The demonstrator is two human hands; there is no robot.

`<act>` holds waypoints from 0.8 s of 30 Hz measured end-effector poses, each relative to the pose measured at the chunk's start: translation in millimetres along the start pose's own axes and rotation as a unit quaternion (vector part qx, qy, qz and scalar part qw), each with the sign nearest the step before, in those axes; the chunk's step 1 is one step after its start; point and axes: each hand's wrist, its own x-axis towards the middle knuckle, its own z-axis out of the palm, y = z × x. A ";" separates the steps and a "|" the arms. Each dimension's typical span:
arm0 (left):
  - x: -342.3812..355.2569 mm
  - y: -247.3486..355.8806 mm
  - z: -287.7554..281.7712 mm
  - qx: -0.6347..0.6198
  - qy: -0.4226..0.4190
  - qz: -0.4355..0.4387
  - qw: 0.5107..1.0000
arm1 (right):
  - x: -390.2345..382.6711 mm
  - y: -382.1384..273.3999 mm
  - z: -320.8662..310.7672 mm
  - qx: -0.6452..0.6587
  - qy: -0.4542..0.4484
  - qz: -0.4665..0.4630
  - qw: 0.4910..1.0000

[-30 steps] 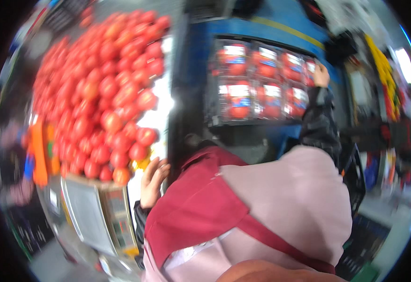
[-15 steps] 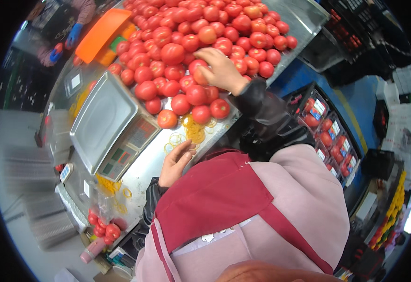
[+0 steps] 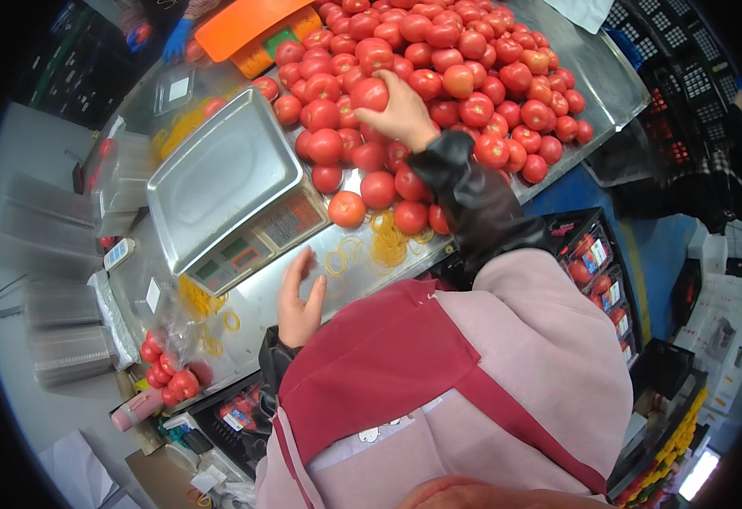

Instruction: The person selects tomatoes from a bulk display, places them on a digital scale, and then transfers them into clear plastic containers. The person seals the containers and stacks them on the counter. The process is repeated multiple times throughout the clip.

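My right hand [image 3: 400, 114] is closed round a large tomato [image 3: 369, 95] in a big pile of red tomatoes [image 3: 515, 76] on a steel table [image 3: 261, 322]. My left hand [image 3: 301, 301] is open above the table's front edge, fingers loosely curved, beside a digital scale [image 3: 256, 237] with a bare steel pan [image 3: 223, 170]. Yellow rubber bands [image 3: 388, 246] lie near both hands, with more left of the scale.
An orange plastic tray [image 3: 239, 30] and a co-worker's blue-gloved hand [image 3: 176, 42] are at the top. Stacked clear containers [image 3: 66, 339] stand left. A black crate of packed tomatoes [image 3: 596, 276] sits at my right, black crates [image 3: 668, 76] beyond.
The view has turned from the packed crate toward the table. My right hand has left the packed boxes and taken hold of a tomato in the pile. My left hand is by the scale.
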 end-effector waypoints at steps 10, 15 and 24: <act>93.9 14.8 -47.9 0.217 0.169 0.173 0.946 | -52.8 -56.1 53.4 0.116 -0.035 -0.179 0.976; 126.9 -32.1 -84.6 0.267 0.185 0.038 0.945 | -40.4 -37.1 73.1 -0.097 -0.094 -0.172 0.976; 91.0 -6.7 -26.9 -0.391 0.044 -0.041 0.918 | -55.6 -87.6 46.6 0.262 -0.181 -0.160 0.934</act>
